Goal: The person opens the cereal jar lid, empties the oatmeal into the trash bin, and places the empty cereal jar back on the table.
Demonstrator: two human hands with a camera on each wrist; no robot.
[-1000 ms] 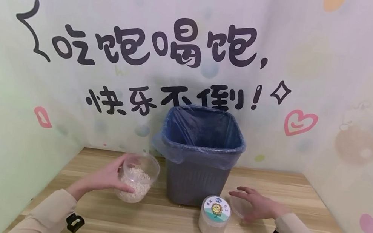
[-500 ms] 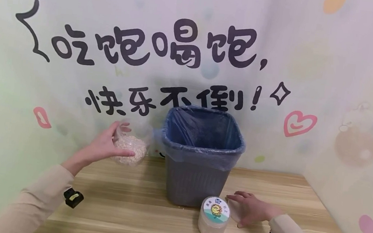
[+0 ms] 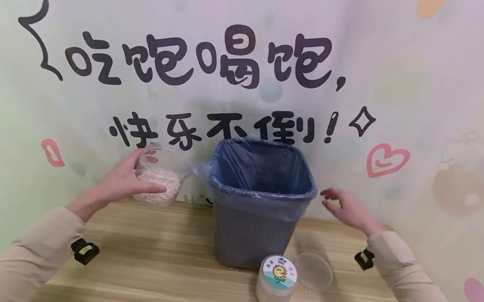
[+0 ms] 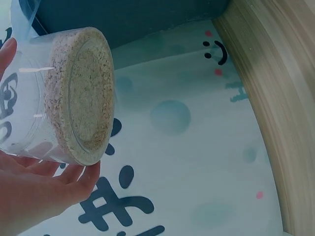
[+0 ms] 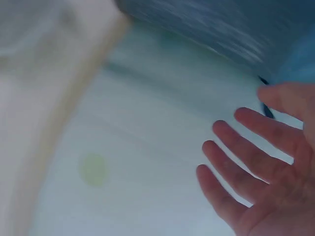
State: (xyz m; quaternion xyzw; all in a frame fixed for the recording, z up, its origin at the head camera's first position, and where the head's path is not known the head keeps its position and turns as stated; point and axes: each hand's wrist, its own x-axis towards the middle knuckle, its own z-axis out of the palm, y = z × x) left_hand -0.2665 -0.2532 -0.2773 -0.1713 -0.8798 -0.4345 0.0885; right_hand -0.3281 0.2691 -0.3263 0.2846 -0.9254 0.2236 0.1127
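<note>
My left hand (image 3: 126,178) grips a clear plastic jar (image 4: 81,96) without a lid, held up off the table to the left of the bin. Pale oat-like flakes (image 3: 159,185) fill its lower part. In the left wrist view the flakes press against the jar's round bottom. My right hand (image 3: 348,209) hangs in the air just right of the bin, holding nothing; its fingers (image 5: 241,172) are spread in the right wrist view. Below it, a clear round lid (image 3: 313,271) lies flat on the table. Beside that lid stands a closed jar (image 3: 276,285) with a sunflower label on top.
A dark blue bin (image 3: 255,236) lined with a blue plastic bag (image 3: 259,202) stands at the table's back. Behind it rises a wall (image 3: 72,118) with black lettering. A few crumbs lie on the wooden table (image 3: 158,270) before the bin.
My left hand has raised the jar of flakes and shifted it leftward. My right hand has let go of the clear lid and risen to the bin's right side.
</note>
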